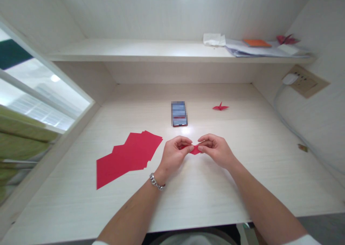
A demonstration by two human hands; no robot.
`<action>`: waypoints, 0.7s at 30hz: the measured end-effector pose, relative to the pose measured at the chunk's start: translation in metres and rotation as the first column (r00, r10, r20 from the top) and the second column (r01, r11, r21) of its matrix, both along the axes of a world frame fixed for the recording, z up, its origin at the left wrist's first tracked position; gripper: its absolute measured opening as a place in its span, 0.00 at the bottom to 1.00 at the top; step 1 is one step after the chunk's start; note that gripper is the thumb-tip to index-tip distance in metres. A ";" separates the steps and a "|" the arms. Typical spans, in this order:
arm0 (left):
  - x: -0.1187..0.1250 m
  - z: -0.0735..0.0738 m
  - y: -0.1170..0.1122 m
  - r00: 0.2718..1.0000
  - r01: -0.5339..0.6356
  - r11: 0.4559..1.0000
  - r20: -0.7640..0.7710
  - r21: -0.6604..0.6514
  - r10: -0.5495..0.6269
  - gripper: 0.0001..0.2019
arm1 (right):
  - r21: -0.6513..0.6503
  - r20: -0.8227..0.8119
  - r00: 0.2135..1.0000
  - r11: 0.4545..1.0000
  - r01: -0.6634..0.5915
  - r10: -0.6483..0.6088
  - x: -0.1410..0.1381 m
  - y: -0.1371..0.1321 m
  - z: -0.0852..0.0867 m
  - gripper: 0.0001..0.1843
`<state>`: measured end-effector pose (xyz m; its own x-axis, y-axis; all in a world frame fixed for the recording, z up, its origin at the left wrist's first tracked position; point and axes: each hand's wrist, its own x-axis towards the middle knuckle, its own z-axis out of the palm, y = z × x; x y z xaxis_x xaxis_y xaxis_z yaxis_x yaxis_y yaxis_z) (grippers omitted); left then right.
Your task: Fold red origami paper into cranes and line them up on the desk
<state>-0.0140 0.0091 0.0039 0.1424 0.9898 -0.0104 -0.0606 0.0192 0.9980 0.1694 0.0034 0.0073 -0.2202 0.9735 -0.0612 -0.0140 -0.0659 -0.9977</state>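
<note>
Between my two hands is a small piece of folded red paper (195, 150), held just above the desk. My left hand (175, 152) pinches its left side with thumb and fingers. On the other side, the thumb and fingers of my right hand (215, 149) are closed on the right part. Much of the paper is hidden behind the fingers, so its full shape cannot be seen. Several red paper sheets (126, 155) lie fanned out and overlapping to the left of my left hand. A finished red paper crane (220, 107) sits beyond my right hand.
A phone (179, 114) with its screen lit lies beyond my hands. The shelf (134, 49) holds a white tissue (214, 40), papers, an orange square (257, 43) and another red crane (288, 40). A charger (290, 79) with a cable is plugged in at right.
</note>
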 end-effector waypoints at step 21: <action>0.002 0.002 -0.003 0.997 0.051 0.998 0.058 -0.024 -0.049 0.08 | 0.098 0.078 0.997 0.995 -0.004 -0.004 -0.007 -0.003 -0.001 0.15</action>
